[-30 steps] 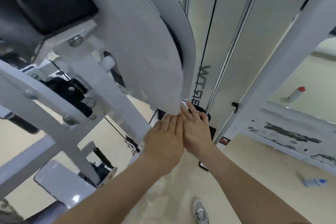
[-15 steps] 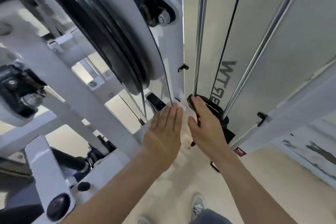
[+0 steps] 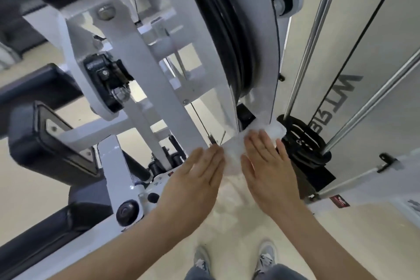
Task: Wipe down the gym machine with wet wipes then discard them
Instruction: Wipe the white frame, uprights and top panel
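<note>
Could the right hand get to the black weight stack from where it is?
Probably yes: the right hand presses flat on the wet wipe just beside the black weight stack, and nothing shows between them.

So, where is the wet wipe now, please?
Head view, centre: the wet wipe sits between left hand and right hand, just below the pulley guard.

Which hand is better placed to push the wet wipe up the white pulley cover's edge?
Right, probably. The right hand lies flat over the crumpled white wet wipe, below the curved white metal pulley cover; the left hand touches only the wipe's left end with its fingertips.
</note>
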`<state>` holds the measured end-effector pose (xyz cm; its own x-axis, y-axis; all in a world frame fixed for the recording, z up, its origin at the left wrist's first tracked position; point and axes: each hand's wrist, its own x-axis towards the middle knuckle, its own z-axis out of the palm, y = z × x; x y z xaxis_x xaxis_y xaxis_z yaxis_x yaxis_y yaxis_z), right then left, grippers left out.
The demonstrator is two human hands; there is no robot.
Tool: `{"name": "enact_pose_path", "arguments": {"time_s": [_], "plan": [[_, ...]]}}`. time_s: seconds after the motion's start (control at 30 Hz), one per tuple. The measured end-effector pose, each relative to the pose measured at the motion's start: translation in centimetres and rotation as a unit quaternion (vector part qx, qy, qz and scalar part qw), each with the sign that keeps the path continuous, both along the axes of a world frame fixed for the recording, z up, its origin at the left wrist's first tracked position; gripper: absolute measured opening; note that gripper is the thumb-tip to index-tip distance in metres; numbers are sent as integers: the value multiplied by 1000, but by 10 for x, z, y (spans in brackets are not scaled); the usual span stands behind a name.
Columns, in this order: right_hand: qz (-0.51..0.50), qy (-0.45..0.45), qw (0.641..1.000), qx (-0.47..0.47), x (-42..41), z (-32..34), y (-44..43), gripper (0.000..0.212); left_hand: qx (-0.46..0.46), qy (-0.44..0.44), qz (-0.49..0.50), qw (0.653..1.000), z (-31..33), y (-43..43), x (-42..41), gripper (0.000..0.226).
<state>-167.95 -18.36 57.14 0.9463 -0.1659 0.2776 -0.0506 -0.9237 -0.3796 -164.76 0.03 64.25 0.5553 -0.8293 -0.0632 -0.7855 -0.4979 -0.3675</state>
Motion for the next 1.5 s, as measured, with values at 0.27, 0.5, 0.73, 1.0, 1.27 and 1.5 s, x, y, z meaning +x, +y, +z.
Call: {"name": "enact_pose_path", "arguments": {"time_s": [0.27, 0.5, 0.73, 1.0, 1.27, 1.5], "plan": [[-25, -95, 978, 181, 6, 3, 109, 49, -146, 38, 67, 986, 33, 59, 18, 51], [-11, -234, 960, 154, 66, 58, 132, 54, -223, 114, 16, 968, 47, 106, 47, 52], [-47, -272, 943, 187, 89, 108, 140, 52, -417, 125, -97, 895, 89, 150, 99, 42], [97, -196, 924, -313, 96, 191, 189, 41, -631, 283, -16, 722, 120, 149, 144, 37], [262, 78, 772, -573, 135, 242, 180, 50, -662, 343, 46, 664, 100, 145, 155, 38], [417, 138, 694, -570, 144, 287, 161, 47, -641, 326, 136, 681, 92, 160, 193, 36]]}}
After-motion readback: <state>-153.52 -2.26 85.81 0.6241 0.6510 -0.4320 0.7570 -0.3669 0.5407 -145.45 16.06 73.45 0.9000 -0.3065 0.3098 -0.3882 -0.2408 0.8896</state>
